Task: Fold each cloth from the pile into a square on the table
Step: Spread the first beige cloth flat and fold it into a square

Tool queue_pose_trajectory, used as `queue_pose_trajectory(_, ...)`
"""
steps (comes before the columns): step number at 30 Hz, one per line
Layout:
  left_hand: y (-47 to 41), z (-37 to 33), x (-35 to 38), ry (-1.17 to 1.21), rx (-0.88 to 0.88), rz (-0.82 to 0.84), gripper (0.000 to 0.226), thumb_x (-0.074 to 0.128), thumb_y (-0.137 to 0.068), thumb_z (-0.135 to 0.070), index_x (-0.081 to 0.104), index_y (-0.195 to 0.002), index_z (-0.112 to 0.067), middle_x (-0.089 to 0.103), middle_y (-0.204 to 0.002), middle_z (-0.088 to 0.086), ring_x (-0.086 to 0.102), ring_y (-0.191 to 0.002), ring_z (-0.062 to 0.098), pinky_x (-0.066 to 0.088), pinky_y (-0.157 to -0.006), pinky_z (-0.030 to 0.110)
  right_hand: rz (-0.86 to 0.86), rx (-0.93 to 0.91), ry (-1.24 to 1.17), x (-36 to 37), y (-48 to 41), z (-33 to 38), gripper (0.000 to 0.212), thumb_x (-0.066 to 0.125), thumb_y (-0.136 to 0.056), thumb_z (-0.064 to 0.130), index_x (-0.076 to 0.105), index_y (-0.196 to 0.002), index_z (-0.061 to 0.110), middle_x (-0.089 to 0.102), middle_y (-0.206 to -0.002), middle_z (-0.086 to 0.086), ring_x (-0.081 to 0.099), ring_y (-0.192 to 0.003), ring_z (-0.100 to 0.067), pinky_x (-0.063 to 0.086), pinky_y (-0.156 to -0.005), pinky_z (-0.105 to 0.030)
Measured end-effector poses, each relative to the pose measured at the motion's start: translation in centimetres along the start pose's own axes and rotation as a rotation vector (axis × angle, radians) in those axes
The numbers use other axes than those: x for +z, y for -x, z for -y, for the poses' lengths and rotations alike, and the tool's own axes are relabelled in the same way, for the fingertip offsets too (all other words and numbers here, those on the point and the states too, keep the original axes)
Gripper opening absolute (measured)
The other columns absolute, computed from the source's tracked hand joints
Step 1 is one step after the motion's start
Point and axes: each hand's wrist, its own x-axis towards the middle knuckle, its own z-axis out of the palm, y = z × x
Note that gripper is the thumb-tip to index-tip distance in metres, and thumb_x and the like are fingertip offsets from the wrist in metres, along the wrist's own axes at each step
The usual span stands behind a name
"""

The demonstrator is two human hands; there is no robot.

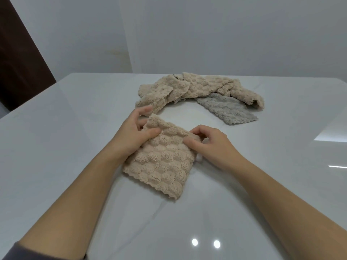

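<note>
Looking down through the head camera, I see both hands on one beige cloth [163,166] near the middle of the white table [75,156]. It lies folded into a rough square, turned so that one corner points toward 5 o'clock. Its near edge is flat on the tabletop and its far edge is slightly raised.

The left hand [134,136] grips the cloth's corner at 11 o'clock, with the thumb pressed on the top face and the fingers curled behind the edge. The right hand [210,141] pinches the corner at 2 o'clock, its fingers curled tight on the bunched fabric.

At 1 o'clock from the hands, apart from the held cloth, sits the pile [197,87]. It is loose beige cloths crumpled over one another in an arc, with a grey cloth [228,107] spreading out from under its right end. The left forefinger reaches near the pile's nearest flap, and I cannot tell whether they touch.

A dark sleeve [37,252] covers the left arm at 7 o'clock of the view. A dark brown panel [18,62] stands beyond the table at 10 o'clock.
</note>
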Motion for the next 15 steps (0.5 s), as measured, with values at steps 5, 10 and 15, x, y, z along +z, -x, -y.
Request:
queue_pose_trajectory(5,-0.1,-0.3,-0.5,0.126,0.042,0.007,0.035,0.07,-0.077,-0.005,0.065,-0.11,-0.014,0.071,-0.101,0.002,0.069,-0.092,0.016,0.055,-0.075,0.022,0.115,-0.02,-0.347,-1.2,0.0,0.3,0.025,0.076,-0.08,0.034,0.062,-0.079,0.013,0.059,-0.079,-0.005,0.053,-0.069,-0.013,0.039,-0.068,-0.027)
queue_pose_trajectory(10,0.2,-0.7,0.1,0.156,0.004,0.015,0.013,0.06,-0.088,-0.022,0.064,-0.1,-0.017,0.074,-0.083,-0.004,0.071,-0.077,0.012,0.055,-0.062,0.022,0.249,-0.044,-0.484,-1.3,0.4,0.3,0.027,0.07,-0.086,0.025,0.062,-0.09,-0.001,0.058,-0.075,-0.009,0.053,-0.069,-0.022,0.047,-0.064,-0.032)
queue_pose_trajectory(15,0.2,-0.5,0.4,0.094,0.051,-0.087,0.013,0.057,-0.094,-0.021,0.065,-0.095,-0.011,0.072,-0.079,0.005,0.069,-0.066,0.015,0.054,-0.056,0.023,0.219,0.021,-0.404,-1.0,0.2,-0.1,0.026,0.07,-0.088,0.023,0.058,-0.081,0.001,0.063,-0.066,-0.004,0.061,-0.057,-0.02,0.048,-0.061,-0.036)
